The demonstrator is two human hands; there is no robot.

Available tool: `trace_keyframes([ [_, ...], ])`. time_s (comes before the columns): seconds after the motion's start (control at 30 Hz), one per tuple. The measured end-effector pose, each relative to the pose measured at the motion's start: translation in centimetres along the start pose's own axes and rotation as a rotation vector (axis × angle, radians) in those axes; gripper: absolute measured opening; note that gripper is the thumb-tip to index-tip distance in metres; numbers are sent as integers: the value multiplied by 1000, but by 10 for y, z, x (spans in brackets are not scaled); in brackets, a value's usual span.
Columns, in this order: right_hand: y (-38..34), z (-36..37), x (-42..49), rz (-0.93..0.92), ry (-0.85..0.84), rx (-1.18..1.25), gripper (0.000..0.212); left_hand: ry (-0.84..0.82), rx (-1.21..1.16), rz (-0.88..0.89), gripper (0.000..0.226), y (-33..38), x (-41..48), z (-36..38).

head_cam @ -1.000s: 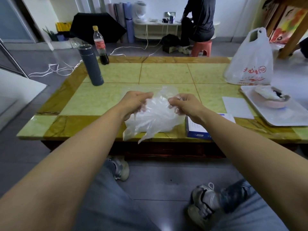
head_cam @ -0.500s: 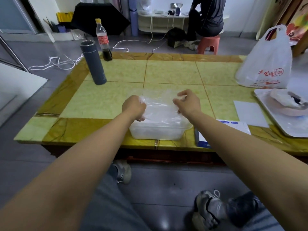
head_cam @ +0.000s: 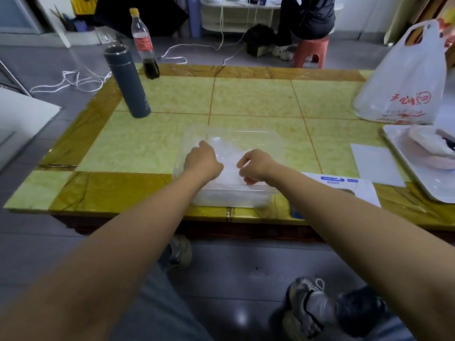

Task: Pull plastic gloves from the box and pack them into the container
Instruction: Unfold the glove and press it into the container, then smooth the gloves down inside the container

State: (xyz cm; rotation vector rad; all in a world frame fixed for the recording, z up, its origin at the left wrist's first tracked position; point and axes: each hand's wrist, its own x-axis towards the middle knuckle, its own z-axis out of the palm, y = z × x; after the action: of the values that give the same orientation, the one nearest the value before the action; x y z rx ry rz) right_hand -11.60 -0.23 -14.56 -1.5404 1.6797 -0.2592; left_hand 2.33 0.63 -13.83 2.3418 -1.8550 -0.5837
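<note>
Together, the left hand (head_cam: 203,161) and right hand (head_cam: 256,166) sit low inside a clear rectangular plastic container (head_cam: 272,137), on thin clear plastic gloves (head_cam: 227,153).
Both hands show knuckles up and fingers curled under; whether they grip the film or only push on it cannot be told. The gloves lie crumpled beneath and between them, within the container walls. Just right of the right wrist lies a flat white-and-blue cardboard box (head_cam: 344,189) on the green-and-amber tiled table (head_cam: 138,146). Well beyond the left hand stands a dark grey cylindrical flask (head_cam: 128,82); far beyond the right hand slumps a white plastic carrier bag (head_cam: 403,82).
</note>
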Motion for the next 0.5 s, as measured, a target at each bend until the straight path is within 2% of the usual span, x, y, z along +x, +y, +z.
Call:
trace_keyframes([
  [0.03, -1, 2, 3, 7, -37, -45, 33, 106, 97, 33, 51, 2, -3, -3],
  [0.1, 0, 5, 8, 5, -110, -132, 39, 408, 296, 211, 43, 12, -12, -12],
  [0.13, 0, 5, 9, 4, -136, -156, 38, 505, 305, 325, 36, 20, -15, -15],
  [0.17, 0, 6, 10, 23, -148, -161, 32, 502, 249, 401, 29, 29, -17, -16],
  [0.23, -1, 8, 10, 21, -179, -252, 10, 240, 71, 378, 14, 45, -17, -14],
  [0.27, -2, 8, 10, 6, -204, -313, 10, 46, 50, 306, 14, 51, -15, -11],
  [0.33, -2, 7, 10, 2, -267, -410, 9, -279, 125, 170, 17, 50, -11, -3],
  [0.37, 0, 6, 13, 11, -303, -476, 12, -378, 199, 136, 17, 45, -8, 0],
  [0.43, 7, 5, 22, 43, -304, -495, 12, -448, 329, 103, 27, 30, 2, 5],
  [0.5, 12, 5, 28, 52, -280, -479, 9, -479, 364, 51, 39, 14, 14, 10],
])
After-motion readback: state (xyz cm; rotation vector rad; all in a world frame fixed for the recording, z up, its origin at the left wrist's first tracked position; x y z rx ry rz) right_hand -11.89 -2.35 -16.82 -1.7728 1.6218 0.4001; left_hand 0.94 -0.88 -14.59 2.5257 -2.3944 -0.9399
